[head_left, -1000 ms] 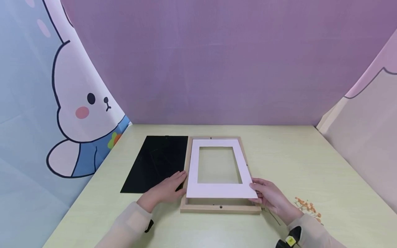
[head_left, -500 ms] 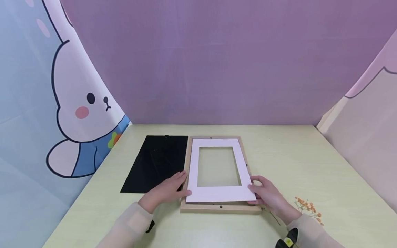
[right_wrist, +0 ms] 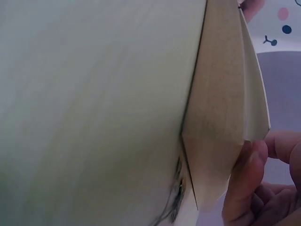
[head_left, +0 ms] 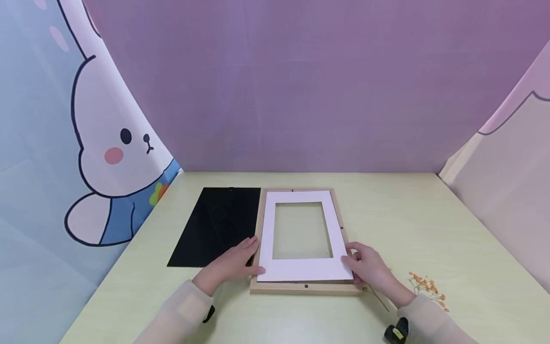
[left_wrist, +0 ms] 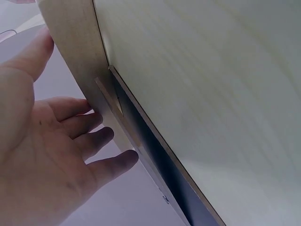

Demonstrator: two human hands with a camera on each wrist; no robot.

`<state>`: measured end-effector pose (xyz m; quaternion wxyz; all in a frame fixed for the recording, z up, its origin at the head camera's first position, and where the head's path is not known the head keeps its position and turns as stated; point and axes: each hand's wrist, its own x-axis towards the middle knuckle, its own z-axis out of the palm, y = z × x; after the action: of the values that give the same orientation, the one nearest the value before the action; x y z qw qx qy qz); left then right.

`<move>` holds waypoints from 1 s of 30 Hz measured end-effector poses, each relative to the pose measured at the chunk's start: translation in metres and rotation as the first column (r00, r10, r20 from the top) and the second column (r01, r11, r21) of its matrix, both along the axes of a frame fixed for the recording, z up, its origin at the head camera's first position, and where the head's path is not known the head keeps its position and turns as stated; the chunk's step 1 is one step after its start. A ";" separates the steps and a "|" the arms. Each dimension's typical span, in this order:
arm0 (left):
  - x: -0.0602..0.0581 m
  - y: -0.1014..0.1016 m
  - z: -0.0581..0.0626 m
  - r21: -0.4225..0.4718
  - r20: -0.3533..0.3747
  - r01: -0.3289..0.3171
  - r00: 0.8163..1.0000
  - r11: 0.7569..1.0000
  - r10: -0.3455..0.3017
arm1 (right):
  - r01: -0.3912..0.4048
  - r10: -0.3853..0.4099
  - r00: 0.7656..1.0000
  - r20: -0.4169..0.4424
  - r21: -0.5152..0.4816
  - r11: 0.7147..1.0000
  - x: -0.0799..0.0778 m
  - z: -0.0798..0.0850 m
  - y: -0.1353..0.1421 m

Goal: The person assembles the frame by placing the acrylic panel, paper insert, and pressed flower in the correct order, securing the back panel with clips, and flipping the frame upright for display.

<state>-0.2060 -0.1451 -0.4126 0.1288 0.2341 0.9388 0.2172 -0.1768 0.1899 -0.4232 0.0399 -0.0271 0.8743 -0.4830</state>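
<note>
A white picture mat point(head_left: 305, 270) with a rectangular window lies over a light wooden picture frame point(head_left: 283, 288). Its near edge is slightly raised above the frame's bottom rail. My right hand point(head_left: 371, 270) pinches the mat's near right corner between thumb and fingers; the right wrist view shows the mat point(right_wrist: 256, 96) tilted up off the frame's side point(right_wrist: 218, 70). My left hand point(head_left: 229, 265) rests along the frame's left side, fingers extended, with the thumb at the mat's near left corner. In the left wrist view those fingers point(left_wrist: 96, 141) reach across the frame's edge.
A glossy black backing board point(head_left: 215, 224) lies flat against the frame's left side, partly under my left hand. Dried orange flowers point(head_left: 427, 286) lie on the pale table point(head_left: 399, 210) by my right wrist. Printed cloth point(head_left: 124, 172) hangs at the left.
The mat's near edge has come down and toward me, closer to the frame's bottom rail. My left thumb has moved onto the mat's corner; my right hand has shifted slightly left.
</note>
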 end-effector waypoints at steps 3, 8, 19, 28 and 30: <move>0.000 0.000 0.000 -0.003 -0.002 0.000 1.000 1.000 0.000 | -0.002 0.008 0.999 -0.053 0.114 0.993 0.000 -0.001 -0.001; 0.000 0.000 0.001 0.000 0.000 -0.004 1.000 1.000 0.004 | -0.002 0.020 0.995 -0.095 0.185 0.983 -0.002 -0.003 -0.001; 0.000 0.000 -0.001 -0.003 -0.006 0.002 1.000 1.000 -0.002 | -0.014 0.045 0.991 -0.124 0.244 0.970 -0.004 -0.005 -0.001; -0.001 0.001 -0.004 -0.007 -0.006 -0.015 1.000 1.000 0.015 | -0.020 0.055 0.991 -0.120 0.272 0.962 -0.004 -0.006 -0.001; -0.001 0.002 -0.005 -0.013 -0.016 -0.017 1.000 1.000 0.017 | -0.023 0.058 0.991 -0.119 0.276 0.961 -0.005 -0.006 -0.001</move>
<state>-0.2071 -0.1435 -0.4171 0.1212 0.2270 0.9432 0.2103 -0.1818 0.1887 -0.4289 -0.0021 -0.0697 0.9328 -0.3537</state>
